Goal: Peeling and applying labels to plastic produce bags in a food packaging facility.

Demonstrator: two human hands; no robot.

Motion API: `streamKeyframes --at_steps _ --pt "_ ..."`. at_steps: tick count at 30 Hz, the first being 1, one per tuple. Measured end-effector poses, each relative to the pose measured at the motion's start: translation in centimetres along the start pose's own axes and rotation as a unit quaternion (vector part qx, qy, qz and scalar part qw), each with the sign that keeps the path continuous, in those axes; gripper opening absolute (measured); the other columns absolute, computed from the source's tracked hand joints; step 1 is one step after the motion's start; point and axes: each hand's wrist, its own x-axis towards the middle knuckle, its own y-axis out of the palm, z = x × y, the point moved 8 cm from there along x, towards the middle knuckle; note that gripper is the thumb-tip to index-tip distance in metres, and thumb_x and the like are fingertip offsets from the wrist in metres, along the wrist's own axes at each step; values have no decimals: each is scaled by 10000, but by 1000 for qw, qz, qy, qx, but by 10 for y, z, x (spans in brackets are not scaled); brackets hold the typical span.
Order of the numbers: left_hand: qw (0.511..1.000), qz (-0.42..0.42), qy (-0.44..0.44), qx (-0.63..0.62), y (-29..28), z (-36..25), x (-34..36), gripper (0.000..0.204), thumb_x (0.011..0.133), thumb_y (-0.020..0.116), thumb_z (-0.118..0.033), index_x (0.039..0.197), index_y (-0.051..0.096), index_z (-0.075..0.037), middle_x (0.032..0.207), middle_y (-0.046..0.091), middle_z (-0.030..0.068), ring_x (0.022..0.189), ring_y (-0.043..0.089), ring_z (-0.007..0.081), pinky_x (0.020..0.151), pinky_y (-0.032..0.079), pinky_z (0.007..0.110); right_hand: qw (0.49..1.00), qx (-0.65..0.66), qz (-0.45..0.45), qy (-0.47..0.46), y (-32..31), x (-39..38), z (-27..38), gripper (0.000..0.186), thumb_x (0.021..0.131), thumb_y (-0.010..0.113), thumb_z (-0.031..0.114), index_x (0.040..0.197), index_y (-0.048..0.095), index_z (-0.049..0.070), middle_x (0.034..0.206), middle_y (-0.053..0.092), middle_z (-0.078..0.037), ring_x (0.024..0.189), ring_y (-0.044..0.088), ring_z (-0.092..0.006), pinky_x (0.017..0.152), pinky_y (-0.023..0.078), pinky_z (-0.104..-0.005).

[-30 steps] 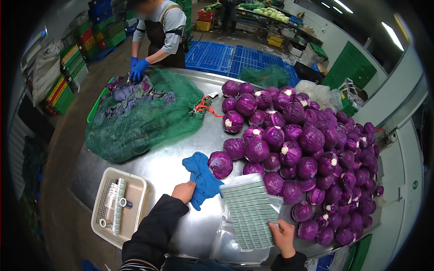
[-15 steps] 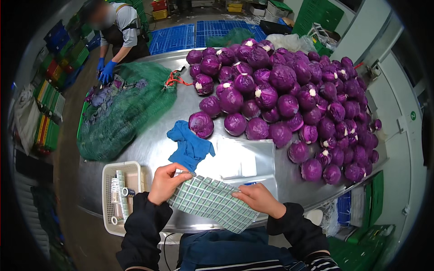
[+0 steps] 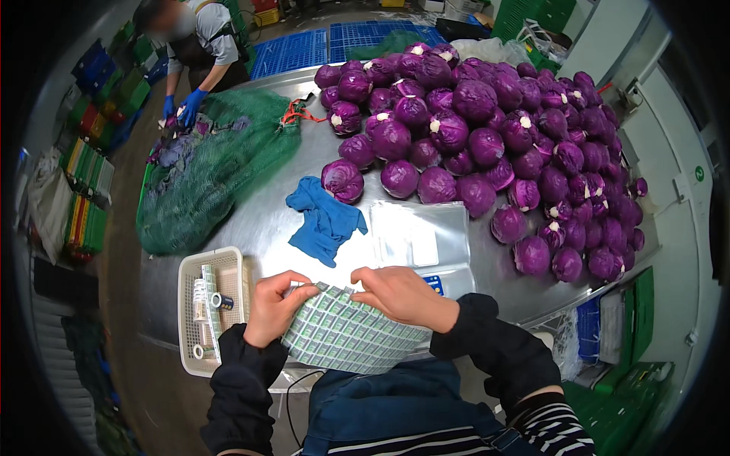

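A sheet of small green-and-white stickers [image 3: 357, 334] hangs tilted between my hands, just over the table's near edge. My left hand [image 3: 272, 308] is closed on its upper left corner, thumb against fingers. Close beside it, my right hand [image 3: 411, 298] pinches at the sheet's top edge; whether a single sticker is between its fingertips, I cannot tell. Beyond the hands lies a crumpled blue cloth [image 3: 327, 222]. Flat clear plastic bags [image 3: 418, 235] rest on the table to the right of it.
Purple cabbages [image 3: 475, 148] are heaped across the metal table [image 3: 262, 228]. A cream basket [image 3: 185, 315] at left holds rolls and sticker strips. Behind it, a green net bag [image 3: 209, 182] stretches toward a co-worker [image 3: 207, 45] in blue gloves. Green crates [image 3: 642, 319] stand at right.
My right hand has moved from the sheet's right side to its top edge, near my left hand. My left hand keeps its hold. The whole view has shifted slightly.
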Motion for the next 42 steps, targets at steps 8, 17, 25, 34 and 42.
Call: streamKeyframes --at_steps 8,17,25,34,42 --pt "995 -8 -19 96 -5 24 4 99 898 720 -77 933 705 15 719 659 -10 635 537 36 561 418 220 976 -19 -166 -137 20 -20 25 151 915 670 213 987 613 93 716 643 -101 617 645 -278 558 487 -398" --pt "952 130 -84 265 -67 197 60 202 873 745 -179 972 692 -11 792 650 54 711 583 135 659 470 312 890 235 -78 382 72 -138 -176 352 935 682 298 1121 585 15 801 673 -132 719 630 -190 661 492 -338" --pt "943 122 232 203 146 138 46 226 822 762 -127 1014 675 -44 978 644 130 939 622 335 812 509 400 878 149 -118 439 72 -155 -255 292 838 715 275 852 683 -15 787 680 -183 715 656 -292 685 500 -398" --pt "921 277 227 152 249 179 27 212 817 773 -243 949 692 -98 907 643 63 892 611 281 813 465 375 858 -252 5 447 19 -143 -229 272 856 702 290 1015 660 73 831 710 -155 779 713 -285 668 544 -419" --pt "958 -134 -126 -222 170 186 99 219 995 582 -227 969 650 -20 737 579 -2 601 432 55 554 377 261 802 454 -47 385 28 -146 -197 221 922 651 186 1076 540 73 746 605 -80 667 584 -156 607 456 -312"
